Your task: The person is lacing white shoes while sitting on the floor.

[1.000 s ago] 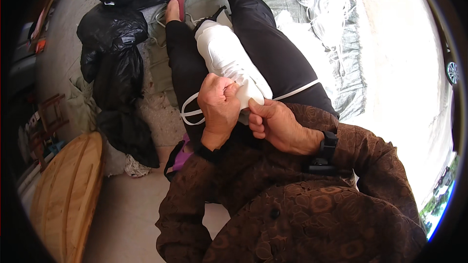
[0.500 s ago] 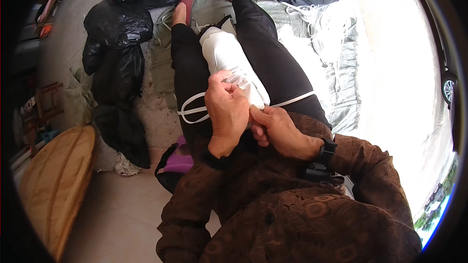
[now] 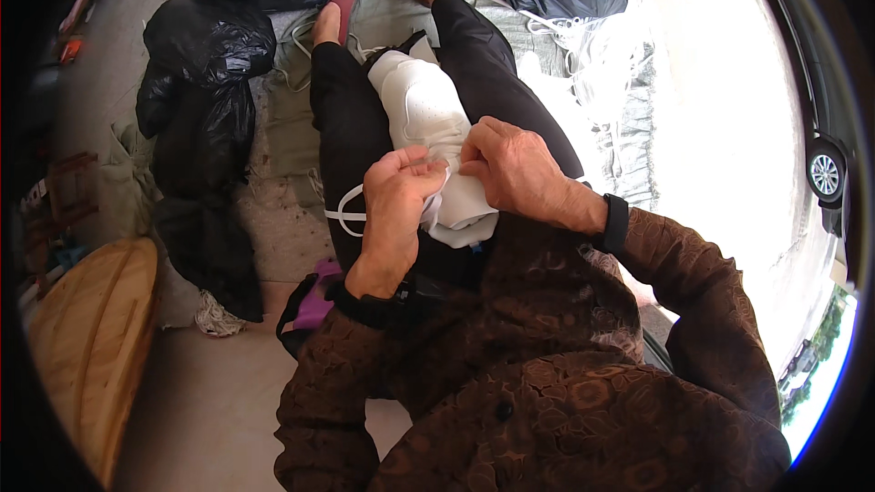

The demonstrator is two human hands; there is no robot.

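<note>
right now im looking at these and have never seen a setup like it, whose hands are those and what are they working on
There is no machine here: a person is using two bare hands. The pictures come from a wide camera worn on that person's head, looking down, so straight edges bend near the rim. What looks like a white shoe rests between the legs, in black trousers. The left hand is at its left side, by a thin white strip; the right hand has its fingertips against its top. Exactly what they pinch is hidden. Around lie a grey-green sheet and black bags, with a wooden board at lower left.
</note>
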